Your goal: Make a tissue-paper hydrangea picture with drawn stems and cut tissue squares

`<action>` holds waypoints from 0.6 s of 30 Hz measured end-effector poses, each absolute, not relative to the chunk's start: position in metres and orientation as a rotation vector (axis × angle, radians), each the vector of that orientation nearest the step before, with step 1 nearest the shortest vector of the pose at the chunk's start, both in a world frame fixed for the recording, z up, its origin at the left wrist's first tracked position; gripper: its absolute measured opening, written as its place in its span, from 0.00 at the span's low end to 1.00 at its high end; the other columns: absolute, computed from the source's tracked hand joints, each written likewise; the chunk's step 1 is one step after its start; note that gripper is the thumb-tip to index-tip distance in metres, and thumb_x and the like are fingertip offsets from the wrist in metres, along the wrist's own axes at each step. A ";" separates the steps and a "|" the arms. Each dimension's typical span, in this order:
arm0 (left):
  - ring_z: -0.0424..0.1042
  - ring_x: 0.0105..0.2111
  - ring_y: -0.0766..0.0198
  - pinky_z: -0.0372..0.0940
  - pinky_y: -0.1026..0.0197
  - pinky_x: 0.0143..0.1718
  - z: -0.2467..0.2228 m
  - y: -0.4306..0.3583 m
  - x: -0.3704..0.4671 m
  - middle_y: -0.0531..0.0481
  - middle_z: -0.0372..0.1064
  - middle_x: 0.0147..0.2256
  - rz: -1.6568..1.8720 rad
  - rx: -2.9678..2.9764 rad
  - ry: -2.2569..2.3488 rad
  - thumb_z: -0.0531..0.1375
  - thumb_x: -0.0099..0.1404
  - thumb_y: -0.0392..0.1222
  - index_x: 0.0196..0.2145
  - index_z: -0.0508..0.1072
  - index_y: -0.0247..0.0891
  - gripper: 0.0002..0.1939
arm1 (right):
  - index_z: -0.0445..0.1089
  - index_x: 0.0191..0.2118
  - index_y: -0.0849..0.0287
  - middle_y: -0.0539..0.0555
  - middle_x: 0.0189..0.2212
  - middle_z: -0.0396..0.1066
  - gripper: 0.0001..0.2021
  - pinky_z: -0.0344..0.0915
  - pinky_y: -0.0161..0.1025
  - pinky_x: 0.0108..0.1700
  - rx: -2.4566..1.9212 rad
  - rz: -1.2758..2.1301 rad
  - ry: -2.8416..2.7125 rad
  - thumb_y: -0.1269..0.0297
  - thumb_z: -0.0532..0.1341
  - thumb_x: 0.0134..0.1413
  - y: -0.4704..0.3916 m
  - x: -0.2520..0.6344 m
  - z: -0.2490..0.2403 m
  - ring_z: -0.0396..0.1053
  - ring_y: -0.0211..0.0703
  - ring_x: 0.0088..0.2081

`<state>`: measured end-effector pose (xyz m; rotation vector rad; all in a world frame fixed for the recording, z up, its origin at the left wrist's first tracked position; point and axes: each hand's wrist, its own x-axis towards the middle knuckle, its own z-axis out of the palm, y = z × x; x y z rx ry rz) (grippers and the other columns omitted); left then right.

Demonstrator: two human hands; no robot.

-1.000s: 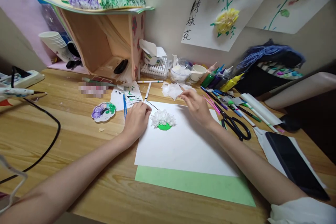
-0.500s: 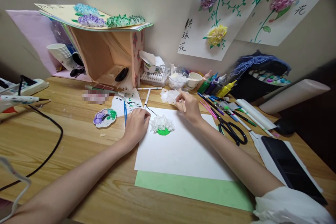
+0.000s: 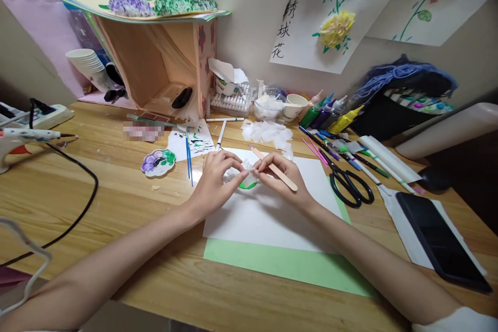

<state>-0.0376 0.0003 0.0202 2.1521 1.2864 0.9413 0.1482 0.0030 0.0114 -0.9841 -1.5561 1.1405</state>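
A white paper sheet [image 3: 268, 223] lies on green paper [image 3: 288, 267], bearing a fluffy white paper flower [image 3: 229, 175] with a green base [image 3: 247, 185]. Over the flower, my left hand [image 3: 218, 179] brings thumb and forefinger together at a small piece of white tissue paper [image 3: 249, 166]. My right hand [image 3: 286, 179] is closed round a flat wooden craft stick [image 3: 278, 170], its fingertips pinching the other side of that tissue piece. Both hands partly hide the flower. Just beyond the sheet is a pile of torn tissue pieces [image 3: 268, 134].
Black scissors [image 3: 352, 187] and a phone [image 3: 439, 241] lie to the right. Paint bottles [image 3: 327, 114] and a paper cup [image 3: 294, 107] stand at the back. On the left are a paint palette [image 3: 158, 162], blue brushes [image 3: 189, 158] and a glue gun [image 3: 29, 137] with its cord.
My right hand has come back from the tissue pile to the flower, bringing a tissue piece and the craft stick. My left hand has lifted its fingers to meet it. The view has shifted.
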 end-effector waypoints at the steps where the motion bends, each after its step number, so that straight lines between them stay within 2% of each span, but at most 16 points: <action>1: 0.61 0.45 0.59 0.55 0.55 0.49 0.020 -0.001 -0.037 0.51 0.67 0.40 0.924 2.128 1.302 0.57 0.62 0.46 0.31 0.72 0.41 0.08 | 0.66 0.30 0.58 0.51 0.30 0.69 0.06 0.65 0.37 0.37 -0.983 1.113 -1.565 0.64 0.64 0.48 0.001 0.148 0.008 0.68 0.40 0.34; 5: 0.61 0.43 0.58 0.56 0.54 0.46 0.016 -0.006 -0.035 0.51 0.68 0.38 0.752 2.078 1.336 0.61 0.59 0.45 0.27 0.74 0.42 0.07 | 0.66 0.33 0.56 0.51 0.30 0.69 0.05 0.63 0.38 0.37 -0.994 1.005 -1.479 0.62 0.58 0.55 -0.004 0.148 -0.005 0.67 0.40 0.33; 9: 0.61 0.42 0.56 0.55 0.52 0.44 0.012 -0.008 -0.035 0.51 0.69 0.39 0.640 2.163 1.439 0.62 0.57 0.45 0.27 0.76 0.43 0.05 | 0.68 0.37 0.56 0.49 0.23 0.65 0.15 0.59 0.38 0.30 -0.901 0.948 -1.406 0.58 0.46 0.62 -0.009 0.153 -0.015 0.63 0.39 0.26; 14: 0.60 0.42 0.55 0.55 0.53 0.42 0.009 -0.004 -0.036 0.49 0.69 0.40 0.641 2.266 1.586 0.61 0.58 0.44 0.28 0.76 0.43 0.05 | 0.68 0.25 0.57 0.51 0.17 0.60 0.24 0.56 0.40 0.29 -0.804 0.842 -1.694 0.56 0.41 0.63 -0.014 0.158 -0.018 0.58 0.40 0.23; 18: 0.60 0.42 0.56 0.55 0.53 0.43 0.007 -0.001 -0.036 0.49 0.68 0.39 0.669 2.293 1.592 0.60 0.59 0.43 0.29 0.75 0.43 0.05 | 0.66 0.25 0.57 0.51 0.17 0.59 0.23 0.57 0.40 0.29 -0.783 0.736 -1.868 0.59 0.40 0.64 -0.014 0.156 -0.017 0.58 0.40 0.23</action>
